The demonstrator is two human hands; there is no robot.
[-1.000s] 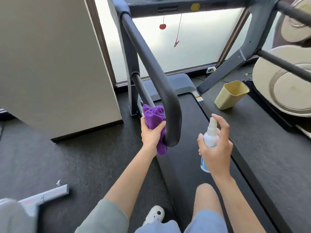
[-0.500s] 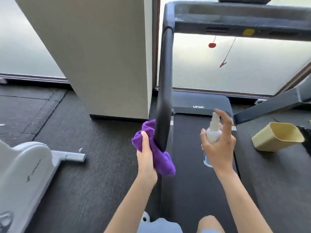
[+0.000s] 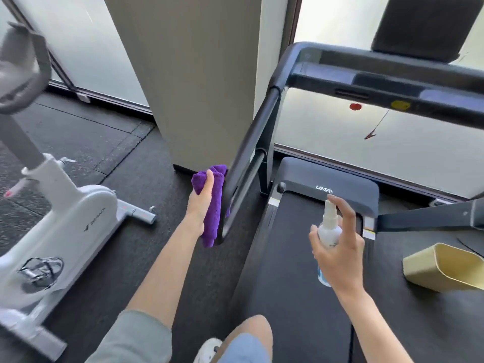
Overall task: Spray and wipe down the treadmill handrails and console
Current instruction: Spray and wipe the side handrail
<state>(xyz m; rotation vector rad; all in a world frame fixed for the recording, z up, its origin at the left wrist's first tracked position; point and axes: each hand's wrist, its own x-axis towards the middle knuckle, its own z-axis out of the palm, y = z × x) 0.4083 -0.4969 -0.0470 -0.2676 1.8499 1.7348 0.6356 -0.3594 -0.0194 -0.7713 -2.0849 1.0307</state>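
Leftmost, a white exercise bike [image 3: 65, 218] stands on dark flooring. Next, the left hand [image 3: 200, 203] grasps a purple cloth [image 3: 213, 205] against the black treadmill handrail [image 3: 251, 142]. Farther right, over the treadmill belt [image 3: 288, 284], the right hand [image 3: 340, 252] clasps a white spray bottle [image 3: 328, 229], forefinger raised over its nozzle. A yellow bin [image 3: 445, 271] lies far right.

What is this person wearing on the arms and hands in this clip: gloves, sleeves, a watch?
Both hands, left hand and right hand, are bare, with no gloves, rings or watch visible. Both forearms are uncovered. A grey-green short sleeve shows on the left upper arm; the right sleeve is out of frame.
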